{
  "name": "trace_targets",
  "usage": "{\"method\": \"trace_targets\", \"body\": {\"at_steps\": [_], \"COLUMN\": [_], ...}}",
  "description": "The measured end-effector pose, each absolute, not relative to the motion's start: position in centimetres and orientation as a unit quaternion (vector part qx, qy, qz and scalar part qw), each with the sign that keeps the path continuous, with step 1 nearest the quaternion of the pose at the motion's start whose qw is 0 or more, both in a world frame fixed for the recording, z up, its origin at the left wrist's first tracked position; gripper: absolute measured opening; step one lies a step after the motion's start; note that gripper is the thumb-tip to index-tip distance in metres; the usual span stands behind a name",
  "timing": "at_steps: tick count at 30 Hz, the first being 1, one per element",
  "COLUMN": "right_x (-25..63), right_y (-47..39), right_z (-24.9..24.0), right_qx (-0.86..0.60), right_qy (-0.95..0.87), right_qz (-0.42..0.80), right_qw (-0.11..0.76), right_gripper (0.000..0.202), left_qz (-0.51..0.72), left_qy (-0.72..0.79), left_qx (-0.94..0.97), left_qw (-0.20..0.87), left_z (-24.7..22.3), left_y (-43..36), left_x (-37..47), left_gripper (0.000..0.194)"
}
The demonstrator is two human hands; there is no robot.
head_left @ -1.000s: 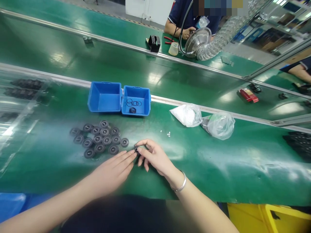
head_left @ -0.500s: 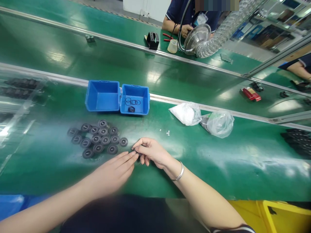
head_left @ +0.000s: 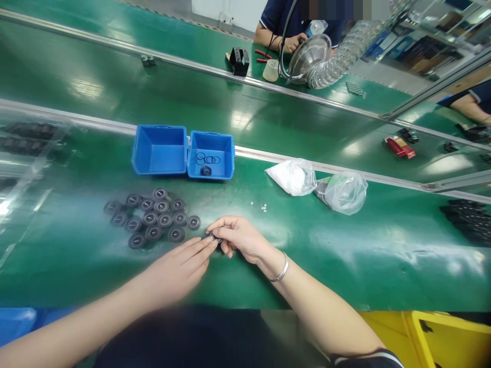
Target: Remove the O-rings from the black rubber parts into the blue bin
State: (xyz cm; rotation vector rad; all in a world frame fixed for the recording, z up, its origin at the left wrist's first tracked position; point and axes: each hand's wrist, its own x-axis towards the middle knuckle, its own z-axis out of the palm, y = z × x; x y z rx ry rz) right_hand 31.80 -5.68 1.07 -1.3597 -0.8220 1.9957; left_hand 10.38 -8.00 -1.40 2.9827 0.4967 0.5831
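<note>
My left hand and my right hand meet just above the green bench. Between their fingertips they hold a small black round part, mostly covered by the fingers. The right thumb and index finger pinch it, while the left fingers, held together and nearly straight, press against its near side. A thin dark edge shows at the right fingertips; whether it is a separate ring I cannot tell. Left of the hands lies a group of similar black round parts, each with a pale slot-like mark; one part sits closest to my fingers.
A blue bin stands beside a smaller blue bin with black rings inside. Small white pieces lie before a bag of white material and another clear bag. Across the bench, a person's hand is near a transparent hose.
Both hands stay together on the part, with only a slight shift of the fingers; a little more of its dark edge shows. The whole view has shifted slightly.
</note>
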Motion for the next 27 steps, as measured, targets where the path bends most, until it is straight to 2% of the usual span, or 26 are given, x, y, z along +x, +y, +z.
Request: {"method": "trace_targets", "body": {"at_steps": [4,9,17,22,27], "right_x": [32.1,32.2,31.0,31.4,31.7], "right_y": [-5.9,-7.6,-10.3,-10.2,-8.9], "right_z": [0.8,0.6,1.1,0.7,0.6], "right_qx": [-0.493,-0.471,-0.437,-0.425,-0.424], "right_qy": [-0.297,-0.266,-0.199,-0.205,-0.202], "right_qz": [0.758,0.752,0.740,0.757,0.791], "right_qw": [0.306,0.376,0.471,0.451,0.393], "right_gripper": [0.023,0.030,0.030,0.031,0.034], "left_qz": [0.186,0.159,0.112,0.113,0.089], "left_qy": [0.162,0.171,0.167,0.176,0.166], "left_qx": [0.969,0.971,0.979,0.978,0.982], "left_qw": [0.036,0.047,0.018,0.013,0.034], "left_z": [-1.1,-0.5,-0.7,-0.4,0.1], "left_y": [-8.1,-7.9,-8.4,-8.7,-8.4], "left_x": [10.4,10.5,10.4,10.5,10.5], "left_gripper": [0.025,0.018,0.029,0.030,0.034]}}
